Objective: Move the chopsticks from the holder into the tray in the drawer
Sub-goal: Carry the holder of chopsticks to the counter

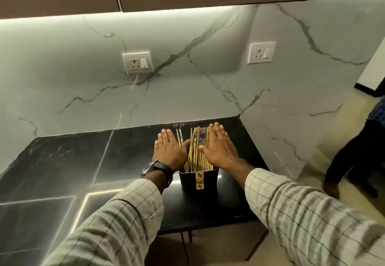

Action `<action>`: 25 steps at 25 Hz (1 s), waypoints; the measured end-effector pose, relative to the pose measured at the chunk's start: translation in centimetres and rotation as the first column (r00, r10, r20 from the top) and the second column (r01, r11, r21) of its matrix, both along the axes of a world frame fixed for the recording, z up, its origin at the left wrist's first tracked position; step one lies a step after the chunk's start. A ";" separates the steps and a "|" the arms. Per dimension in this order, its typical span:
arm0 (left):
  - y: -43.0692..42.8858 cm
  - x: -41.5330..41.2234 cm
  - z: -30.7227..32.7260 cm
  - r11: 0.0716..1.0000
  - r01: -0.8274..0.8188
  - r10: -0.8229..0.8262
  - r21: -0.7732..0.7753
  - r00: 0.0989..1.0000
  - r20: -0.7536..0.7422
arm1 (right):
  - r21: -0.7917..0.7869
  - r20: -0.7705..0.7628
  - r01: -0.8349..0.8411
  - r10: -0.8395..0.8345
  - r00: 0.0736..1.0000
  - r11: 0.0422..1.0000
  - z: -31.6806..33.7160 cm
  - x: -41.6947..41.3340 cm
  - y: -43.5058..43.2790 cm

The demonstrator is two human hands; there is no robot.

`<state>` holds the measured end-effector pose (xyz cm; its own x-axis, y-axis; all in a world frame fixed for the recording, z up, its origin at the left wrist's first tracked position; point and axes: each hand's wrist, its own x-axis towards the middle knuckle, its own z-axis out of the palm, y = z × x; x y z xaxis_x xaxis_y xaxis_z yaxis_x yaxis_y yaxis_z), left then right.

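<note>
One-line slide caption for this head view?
Both open hands, left hand and right hand, flank upright chopsticks in a black holder on the dark counter.

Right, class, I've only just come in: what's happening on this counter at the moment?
A person in a checked shirt has both hands open around a bundle of chopsticks standing in a black holder on the dark counter. The left hand, with a watch at its wrist, flanks the bundle on one side and the right hand on the other. The fingers are spread flat, not closed. No chopsticks are out, and no drawer or tray is in view.
</note>
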<state>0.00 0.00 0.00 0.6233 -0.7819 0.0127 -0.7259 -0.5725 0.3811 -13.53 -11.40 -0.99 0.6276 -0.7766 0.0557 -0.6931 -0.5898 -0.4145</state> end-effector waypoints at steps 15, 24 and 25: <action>0.3 -1.9 -7.9 0.901 -0.433 0.190 0.009 0.375 -0.907 | 0.725 0.191 0.219 -0.496 0.847 0.653 -6.9 -0.5 2.6; 0.1 -2.0 -9.1 0.894 -0.446 0.120 -0.029 0.303 -0.945 | 0.949 0.214 0.033 -0.720 0.660 0.313 -7.7 -0.3 2.1; 0.3 -1.9 -9.1 0.888 -0.458 0.119 -0.032 0.295 -0.948 | 0.947 0.221 0.032 -0.719 0.659 0.321 -7.8 -0.2 2.2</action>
